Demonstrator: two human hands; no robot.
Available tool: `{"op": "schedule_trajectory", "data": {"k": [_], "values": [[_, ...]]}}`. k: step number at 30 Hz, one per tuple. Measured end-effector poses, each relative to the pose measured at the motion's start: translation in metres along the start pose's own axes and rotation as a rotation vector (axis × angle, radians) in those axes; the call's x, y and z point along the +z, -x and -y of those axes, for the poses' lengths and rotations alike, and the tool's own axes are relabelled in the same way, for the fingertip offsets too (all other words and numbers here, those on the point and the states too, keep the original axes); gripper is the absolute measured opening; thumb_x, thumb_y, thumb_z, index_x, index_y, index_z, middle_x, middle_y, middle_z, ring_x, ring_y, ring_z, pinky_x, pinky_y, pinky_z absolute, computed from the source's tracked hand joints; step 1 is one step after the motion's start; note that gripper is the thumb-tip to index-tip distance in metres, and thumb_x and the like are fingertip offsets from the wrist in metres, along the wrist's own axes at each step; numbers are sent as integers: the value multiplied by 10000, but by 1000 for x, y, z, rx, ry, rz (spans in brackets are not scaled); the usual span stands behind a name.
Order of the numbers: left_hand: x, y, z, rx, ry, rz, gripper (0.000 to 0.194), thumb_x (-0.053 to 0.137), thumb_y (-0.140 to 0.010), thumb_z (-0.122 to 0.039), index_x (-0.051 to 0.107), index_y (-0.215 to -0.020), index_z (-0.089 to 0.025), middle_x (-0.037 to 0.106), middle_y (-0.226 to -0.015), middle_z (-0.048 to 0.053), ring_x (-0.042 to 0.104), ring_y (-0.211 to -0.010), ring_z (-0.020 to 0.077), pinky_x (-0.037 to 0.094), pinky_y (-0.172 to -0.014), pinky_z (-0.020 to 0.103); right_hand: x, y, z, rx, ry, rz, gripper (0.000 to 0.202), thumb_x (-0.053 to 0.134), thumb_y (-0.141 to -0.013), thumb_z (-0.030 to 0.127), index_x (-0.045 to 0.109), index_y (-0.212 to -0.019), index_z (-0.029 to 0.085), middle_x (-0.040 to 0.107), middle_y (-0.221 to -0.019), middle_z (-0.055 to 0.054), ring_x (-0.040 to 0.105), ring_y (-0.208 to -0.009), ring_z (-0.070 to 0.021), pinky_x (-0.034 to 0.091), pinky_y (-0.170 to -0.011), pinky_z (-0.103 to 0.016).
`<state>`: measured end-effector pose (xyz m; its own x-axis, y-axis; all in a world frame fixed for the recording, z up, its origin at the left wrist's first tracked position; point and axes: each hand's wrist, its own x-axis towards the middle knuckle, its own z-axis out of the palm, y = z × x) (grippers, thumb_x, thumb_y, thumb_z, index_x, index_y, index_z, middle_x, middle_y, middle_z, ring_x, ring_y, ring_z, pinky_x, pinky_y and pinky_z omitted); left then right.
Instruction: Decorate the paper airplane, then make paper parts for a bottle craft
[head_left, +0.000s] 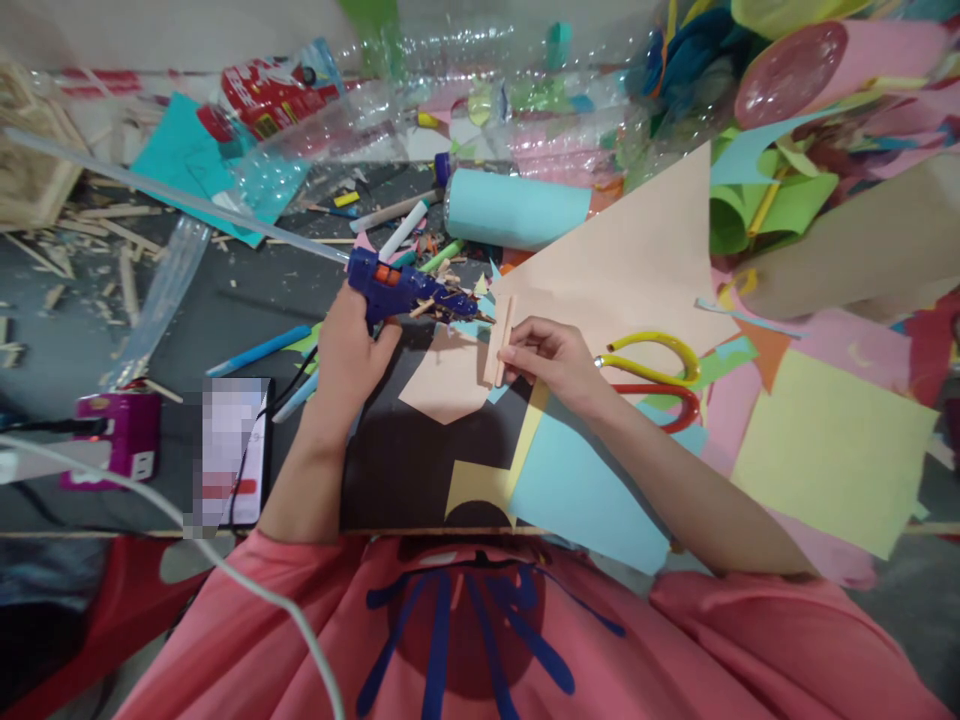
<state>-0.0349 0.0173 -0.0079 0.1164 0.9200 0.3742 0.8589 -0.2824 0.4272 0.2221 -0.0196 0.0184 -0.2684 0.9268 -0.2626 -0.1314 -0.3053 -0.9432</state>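
Observation:
My left hand [349,345] is wrapped round the handle of a dark blue hot glue gun [405,290]. A long translucent glue stick [187,200] runs out of the gun's back end toward the upper left. The gun's nozzle points right, close to a small strip of pale wood pieces [504,340]. My right hand [551,360] pinches that strip by its right side between thumb and fingers. Under the strip lies a cut piece of peach paper [448,375]. Whether the nozzle touches the wood I cannot tell.
Yellow-and-red-handled scissors [652,362] lie beside my right wrist. Blue paper [592,480] and yellow paper [832,450] cover the right front. A phone [251,450] and a purple power adapter [112,440] with cables sit at left. Plastic bottles and a blue-wrapped bottle [517,207] crowd the back.

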Motion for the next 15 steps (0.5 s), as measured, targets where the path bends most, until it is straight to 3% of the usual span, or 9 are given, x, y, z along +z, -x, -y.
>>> {"op": "schedule_trajectory", "data": {"k": [7, 15], "values": [[0, 0, 4, 6, 46, 4, 426, 544, -788, -297, 482, -1195, -187, 616, -1156, 140, 612, -1124, 318, 491, -965, 442, 1, 0, 0, -8, -2, 35, 474, 835, -607, 580, 569, -665, 192, 598, -553, 49, 581, -481, -85, 485, -495, -233], [0, -1, 4, 6, 32, -18, 435, 533, -792, -291, 493, -1210, -177, 636, -1142, 141, 627, -1116, 310, 509, -952, 431, 1, 0, -2, -3, -3, 52, 452, 849, -607, 546, 592, -662, 179, 601, -548, 48, 576, -477, -78, 474, -498, -224]]}}
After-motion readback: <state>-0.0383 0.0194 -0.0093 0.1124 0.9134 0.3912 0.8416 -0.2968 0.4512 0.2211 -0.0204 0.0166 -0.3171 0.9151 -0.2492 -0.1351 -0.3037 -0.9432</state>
